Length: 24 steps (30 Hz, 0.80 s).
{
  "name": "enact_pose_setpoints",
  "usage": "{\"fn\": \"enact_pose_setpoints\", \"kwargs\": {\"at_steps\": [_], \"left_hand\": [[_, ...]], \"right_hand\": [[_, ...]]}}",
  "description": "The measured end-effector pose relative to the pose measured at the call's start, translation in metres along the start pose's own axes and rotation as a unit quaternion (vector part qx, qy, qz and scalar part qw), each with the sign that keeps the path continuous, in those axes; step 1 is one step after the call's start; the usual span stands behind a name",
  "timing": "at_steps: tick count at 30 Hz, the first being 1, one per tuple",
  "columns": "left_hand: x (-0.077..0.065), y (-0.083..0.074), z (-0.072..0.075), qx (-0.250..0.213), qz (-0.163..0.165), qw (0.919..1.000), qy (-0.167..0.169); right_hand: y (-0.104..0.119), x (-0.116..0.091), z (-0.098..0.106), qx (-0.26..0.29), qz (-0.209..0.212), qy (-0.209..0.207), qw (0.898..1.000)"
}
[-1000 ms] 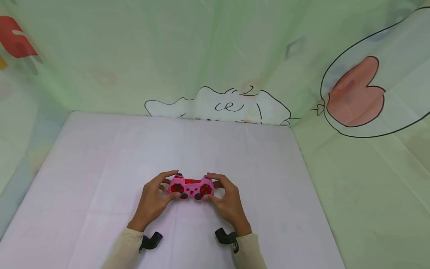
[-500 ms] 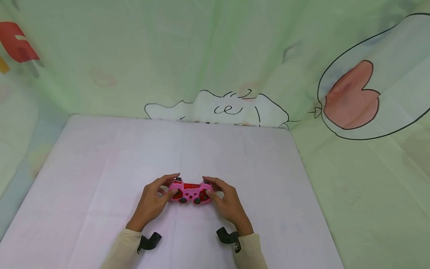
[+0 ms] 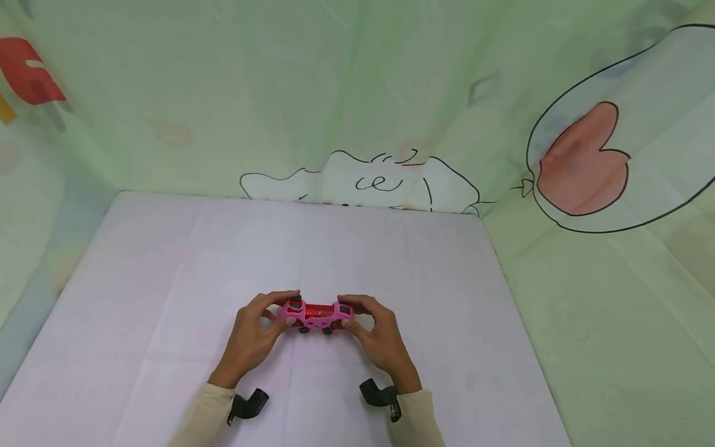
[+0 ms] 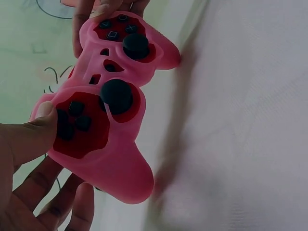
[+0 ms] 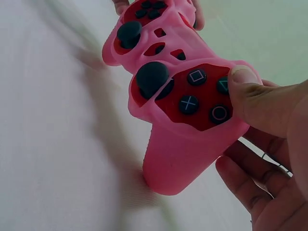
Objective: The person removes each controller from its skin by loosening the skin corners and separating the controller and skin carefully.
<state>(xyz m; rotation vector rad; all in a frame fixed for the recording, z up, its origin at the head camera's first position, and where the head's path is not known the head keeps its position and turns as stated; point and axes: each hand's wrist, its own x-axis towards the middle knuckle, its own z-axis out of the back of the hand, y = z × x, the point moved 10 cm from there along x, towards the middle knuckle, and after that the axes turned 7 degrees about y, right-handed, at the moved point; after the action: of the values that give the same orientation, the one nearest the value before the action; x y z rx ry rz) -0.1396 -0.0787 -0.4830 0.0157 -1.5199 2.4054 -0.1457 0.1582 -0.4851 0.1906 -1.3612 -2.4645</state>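
Observation:
A red game controller [image 3: 318, 312] in a pink silicone sleeve is held between both hands over the white table, tilted so its shoulder-button edge shows in the head view. My left hand [image 3: 252, 335] pinches its left end, the thumb on the face beside the direction buttons and fingers behind. On the other end, my right hand [image 3: 383, 338] grips with the thumb at the triangle button and fingers underneath. Two black thumbsticks and the pink grip [image 4: 120, 173] show plainly in the left wrist view. The right wrist view shows the other pink grip [image 5: 173, 156] pointing down toward the cloth.
A white cloth covers the table [image 3: 223, 248]. Green printed curtains [image 3: 223, 93] stand at the back and sides. Black wrist mounts [image 3: 249, 405] sit at both cuffs.
The controller has tipped so its top edge turns up toward the head camera and its button face is less visible. Both thumbs shifted on the face. The head view moved slightly.

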Motion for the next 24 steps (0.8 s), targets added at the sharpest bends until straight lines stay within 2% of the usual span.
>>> {"fn": "enact_pose_setpoints", "kwargs": {"at_steps": [7, 15, 20, 24], "left_hand": [[0.002, 0.002, -0.002, 0.018, -0.003, 0.9997, 0.015], [0.006, 0.004, -0.014, 0.022, -0.016, 0.9979, 0.059], [0.006, 0.004, -0.019, 0.002, -0.025, 0.9963, 0.083], [0.007, 0.004, -0.024, -0.017, -0.023, 0.9943, 0.102]], "right_hand": [[0.005, 0.004, -0.001, -0.014, 0.005, 0.024, 1.000], [0.012, 0.012, -0.005, -0.012, 0.014, 0.088, 0.996], [0.024, 0.020, -0.014, -0.029, 0.036, 0.143, 0.989], [0.034, 0.026, -0.021, -0.042, 0.061, 0.191, 0.979]]}}
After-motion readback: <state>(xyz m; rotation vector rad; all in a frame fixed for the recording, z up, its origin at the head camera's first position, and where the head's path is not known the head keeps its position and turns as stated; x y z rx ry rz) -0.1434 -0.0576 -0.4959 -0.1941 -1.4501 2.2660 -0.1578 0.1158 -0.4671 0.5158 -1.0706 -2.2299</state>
